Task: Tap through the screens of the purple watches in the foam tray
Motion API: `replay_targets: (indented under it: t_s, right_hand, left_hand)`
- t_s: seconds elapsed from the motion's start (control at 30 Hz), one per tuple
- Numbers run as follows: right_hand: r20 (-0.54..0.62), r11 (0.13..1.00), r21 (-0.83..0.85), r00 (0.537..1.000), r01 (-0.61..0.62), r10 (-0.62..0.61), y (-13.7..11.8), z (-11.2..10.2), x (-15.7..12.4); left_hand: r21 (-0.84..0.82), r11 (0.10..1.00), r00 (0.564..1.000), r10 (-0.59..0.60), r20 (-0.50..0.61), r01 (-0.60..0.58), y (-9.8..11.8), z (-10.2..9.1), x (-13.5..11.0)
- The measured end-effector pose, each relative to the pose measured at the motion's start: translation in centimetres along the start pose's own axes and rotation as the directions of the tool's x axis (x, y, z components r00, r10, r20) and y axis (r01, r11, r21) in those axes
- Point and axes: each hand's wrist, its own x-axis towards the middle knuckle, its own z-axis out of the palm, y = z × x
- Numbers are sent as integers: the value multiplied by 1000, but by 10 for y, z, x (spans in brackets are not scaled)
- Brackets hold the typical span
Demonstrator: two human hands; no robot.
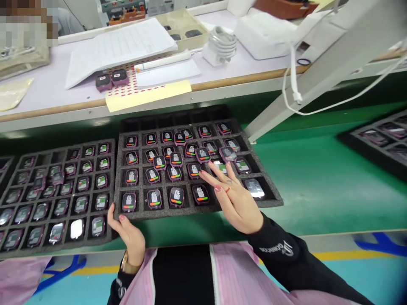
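A dark grey foam tray (197,214) holds rows of smartwatch bodies with purple cases and lit screens, one per pocket. Several more, such as a watch (176,159), lie on top across the dividers. My left hand (129,235) grips the tray's front left corner, its fingers bent around the edge. Over the right side of the tray, my right hand (237,199) reaches with fingers spread, the tips at a watch with a green and white screen (220,167). Whether they press on it, I cannot tell. Right of that hand, a watch with a pale, glaring screen (254,188) sits in a corner pocket.
Another foam tray of watches (110,190) stands close on the left. A further tray (356,135) is at far right. Behind, a raised shelf (85,99) bears papers (127,44), two watches (112,79) and a coiled white cable (222,42). A slanted metal post (295,72) rises at right.
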Motion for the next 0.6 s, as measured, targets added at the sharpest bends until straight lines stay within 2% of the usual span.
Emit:
replay_targets:
  t_s: [0.27, 0.47, 0.6]
  right_hand:
    - [81, 997, 53, 994, 64, -68, -12, 30, 15]
    - [193, 993, -52, 977, 103, -92, -11, 45, 24]
    - [132, 994, -28, 986, 106, -101, -17, 47, 29]
  left_hand:
    - [-17, 1000, 1000, -14, 20, 14, -2, -1, -1]
    - [-23, 1000, 999, -16, 44, 17, 0, -4, -4]
    - [-30, 999, 999, -17, 48, 19, 0, -5, -5]
